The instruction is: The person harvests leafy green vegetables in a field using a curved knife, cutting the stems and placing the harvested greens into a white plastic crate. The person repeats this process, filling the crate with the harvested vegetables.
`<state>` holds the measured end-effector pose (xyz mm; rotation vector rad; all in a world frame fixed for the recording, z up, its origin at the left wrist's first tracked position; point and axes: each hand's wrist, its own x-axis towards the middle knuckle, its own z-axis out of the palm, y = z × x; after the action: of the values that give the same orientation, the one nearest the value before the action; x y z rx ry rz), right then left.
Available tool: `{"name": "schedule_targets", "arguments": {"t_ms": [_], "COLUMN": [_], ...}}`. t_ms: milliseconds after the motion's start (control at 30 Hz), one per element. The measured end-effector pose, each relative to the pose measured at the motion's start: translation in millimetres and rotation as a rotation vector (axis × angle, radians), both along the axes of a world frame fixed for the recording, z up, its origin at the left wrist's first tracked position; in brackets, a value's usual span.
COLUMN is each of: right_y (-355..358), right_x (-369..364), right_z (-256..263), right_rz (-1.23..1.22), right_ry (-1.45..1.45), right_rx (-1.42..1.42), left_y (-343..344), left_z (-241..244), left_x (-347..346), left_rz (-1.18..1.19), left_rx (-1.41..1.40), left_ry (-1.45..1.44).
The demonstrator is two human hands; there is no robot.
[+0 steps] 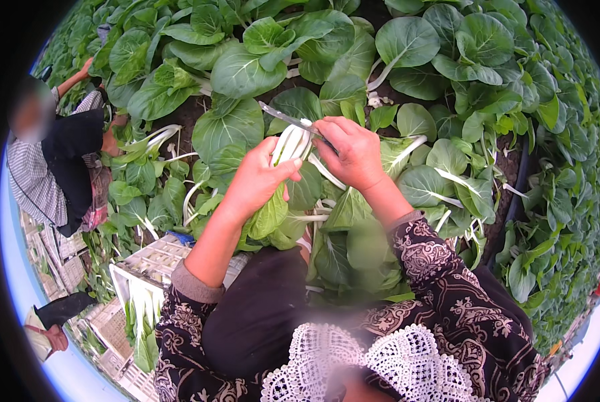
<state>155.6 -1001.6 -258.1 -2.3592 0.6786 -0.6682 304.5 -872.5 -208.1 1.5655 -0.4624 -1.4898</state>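
Observation:
My left hand (260,177) grips a head of bok choy (291,144) by its white stalks, the root end up and the green leaves hanging below my fingers. Across the root end lies the blade of a knife (286,117), pointing up and to the left. My right hand (347,151) is closed around the knife's handle, which the fingers mostly hide. The knife touches or nearly touches the base of the stalks; exact contact cannot be told. Loose cut leaves (347,211) lie beneath both hands, between my legs.
Rooted bok choy plants (249,70) stand ahead. Cut leaves (450,181) litter the soil at right, beside a dark hose (513,201). White plastic crates (151,259), one with bok choy, stand at left. A co-worker (68,161) crouches at far left; another person (53,321) is partly visible behind.

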Motion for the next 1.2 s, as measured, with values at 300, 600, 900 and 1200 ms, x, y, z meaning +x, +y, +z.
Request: {"name": "schedule_targets", "arguments": {"t_ms": [300,600,900,1200], "right_y": [5,-1,-37,-12], "right_x": [8,13,-35,-59], "right_z": [7,-8,-53,-57], "right_rz": [-0.045,0.110,-0.235,-0.222], "right_ry": [-0.271,-0.065,0.128,0.237], "right_rx": [1.371,1.045,0.098,0.773], "left_y": [2,0,17,-63], "left_z": [-9,-6,-7,-39], "left_x": [-1,17,55,39], "left_rz": [-0.018,-0.201,0.031,-0.251], "left_rx": [0.010,0.024,0.088,0.074], "left_ry": [-0.109,-0.170,0.478,-0.113]}}
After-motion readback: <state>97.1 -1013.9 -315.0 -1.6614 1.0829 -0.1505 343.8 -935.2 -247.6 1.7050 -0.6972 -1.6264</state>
